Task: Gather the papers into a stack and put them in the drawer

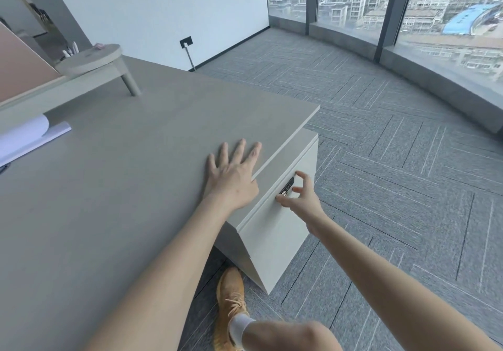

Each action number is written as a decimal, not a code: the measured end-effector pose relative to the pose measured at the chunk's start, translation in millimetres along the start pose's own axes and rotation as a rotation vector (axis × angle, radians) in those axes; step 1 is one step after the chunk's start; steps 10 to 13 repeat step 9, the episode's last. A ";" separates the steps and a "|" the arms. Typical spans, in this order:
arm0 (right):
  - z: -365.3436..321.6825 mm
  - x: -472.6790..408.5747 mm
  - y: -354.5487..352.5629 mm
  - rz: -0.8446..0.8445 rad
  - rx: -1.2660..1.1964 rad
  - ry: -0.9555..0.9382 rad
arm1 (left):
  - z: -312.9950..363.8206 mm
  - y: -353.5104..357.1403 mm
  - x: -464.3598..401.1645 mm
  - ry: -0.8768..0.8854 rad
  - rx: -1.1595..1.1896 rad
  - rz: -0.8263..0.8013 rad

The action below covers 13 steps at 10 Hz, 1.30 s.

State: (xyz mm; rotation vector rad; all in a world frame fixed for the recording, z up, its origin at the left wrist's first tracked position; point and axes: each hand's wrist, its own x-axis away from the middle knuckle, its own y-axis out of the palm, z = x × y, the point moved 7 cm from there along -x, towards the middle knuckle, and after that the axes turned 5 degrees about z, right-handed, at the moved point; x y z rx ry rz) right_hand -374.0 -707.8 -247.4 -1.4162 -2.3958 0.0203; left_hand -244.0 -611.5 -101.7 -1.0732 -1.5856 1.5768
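2 sheets at least, the exact count hidden, lie as papers (pixel 30 137) at the desk's (pixel 130 160) far left edge, ungathered and well apart from both hands. 1 left hand (pixel 231 176) presses flat near the desk's right edge, fingers spread wide, holding nothing. 1 right hand (pixel 298 194) curls half-closed at the lock (pixel 287 188) on 1 closed drawer (pixel 283 214). Opening looks underway; next needs a pull.

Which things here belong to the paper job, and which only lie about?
For the job: papers; drawer with its lock; left hand; right hand.
Lying about: round stand; wall socket; dark object at desk edge.
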 end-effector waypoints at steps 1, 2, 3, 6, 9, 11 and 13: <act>-0.3 0.0 0.1 0.027 0.008 -0.017 | 0.9 -0.1 0.3 -0.002 -0.005 0.006; -0.7 -0.8 2.7 0.055 0.010 -0.024 | 1.5 -0.6 0.9 -0.005 -0.008 0.005; -1.3 -2.2 3.9 0.065 0.018 -0.041 | 1.9 -1.7 1.1 -0.006 -0.012 0.006; -14.1 2.2 5.1 -0.011 0.173 -0.057 | 2.5 -2.0 2.8 -0.003 0.019 -0.003; -66.2 18.1 -2.8 0.030 0.442 -0.182 | -9.3 -25.1 14.6 -0.122 0.502 0.052; -66.2 18.1 -2.8 0.030 0.442 -0.182 | -9.3 -25.1 14.6 -0.122 0.502 0.052; -66.2 18.1 -2.8 0.030 0.442 -0.182 | -9.3 -25.1 14.6 -0.122 0.502 0.052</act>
